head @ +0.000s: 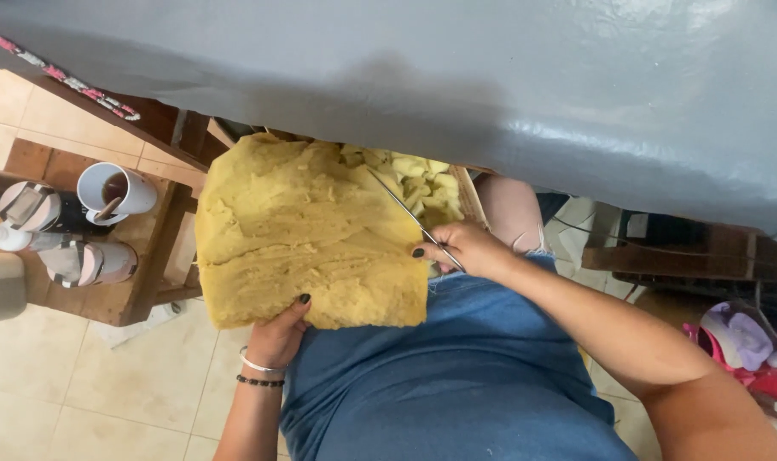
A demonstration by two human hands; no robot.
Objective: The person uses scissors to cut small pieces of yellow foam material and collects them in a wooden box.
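The left hand (pixel 277 337) grips the lower edge of a big yellow foam block (pixel 307 230) resting on the lap, its fingers (pixel 303 300) clenched on the foam. The right hand (pixel 465 248) closes around thin metal scissors (pixel 410 213) — blades lying across the block's right side, pointing up and left from the fingers. Beyond them sit foam scraps (pixel 422 183). Far left of the fingers, a white mug (pixel 115 189) stands on a wooden table (pixel 141 273).

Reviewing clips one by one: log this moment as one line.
left hand: holds foam block | right hand: grips scissors at block edge | mug on wooden stand
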